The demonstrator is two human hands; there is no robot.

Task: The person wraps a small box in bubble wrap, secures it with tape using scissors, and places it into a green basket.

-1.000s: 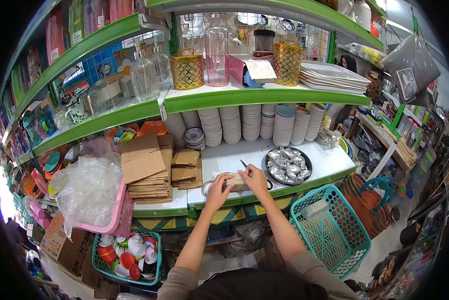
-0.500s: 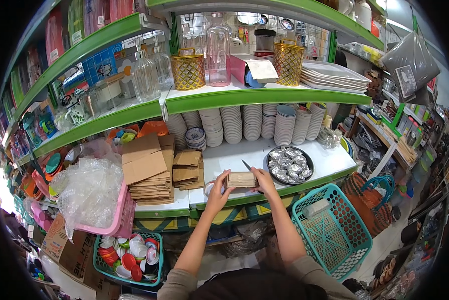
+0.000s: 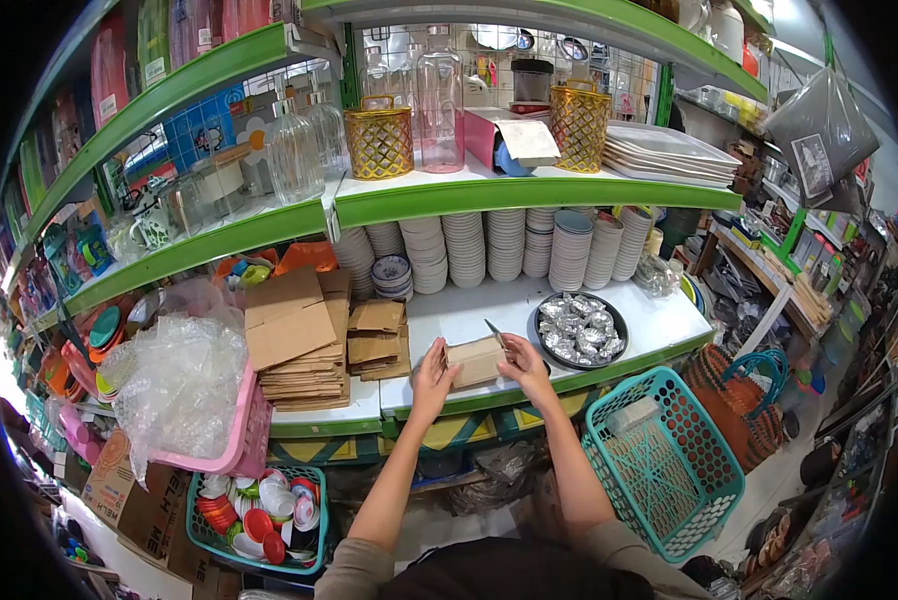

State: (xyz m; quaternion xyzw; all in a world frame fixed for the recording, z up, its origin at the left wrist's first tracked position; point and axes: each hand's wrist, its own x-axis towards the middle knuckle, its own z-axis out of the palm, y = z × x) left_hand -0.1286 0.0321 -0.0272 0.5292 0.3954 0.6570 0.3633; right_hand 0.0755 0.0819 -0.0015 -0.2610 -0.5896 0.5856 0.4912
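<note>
A small light-brown cardboard box [image 3: 477, 362] is held between my two hands at the front of the white shelf. My left hand [image 3: 434, 380] is at its left end, thumb on the near side. At the right end, my right hand [image 3: 525, 368] grips the box, and a thin pointed blade [image 3: 492, 328] sticks up beside its fingers. Flattened cardboard pieces [image 3: 294, 335] are stacked to the left. A dark round tray [image 3: 581, 330] of foil-wrapped items stands right of my right hand.
Stacked bowls [image 3: 464, 248] line the shelf's back, under a green-edged upper shelf [image 3: 539, 197]. A teal basket [image 3: 666, 465] stands at the lower right. A pink basket [image 3: 252, 425] with bubble wrap and a teal basket of colourful dishes [image 3: 257, 520] are at the left.
The box has turned in my hands, its right end now higher and a broad plain face showing. My left hand's fingers have shifted slightly left and lifted.
</note>
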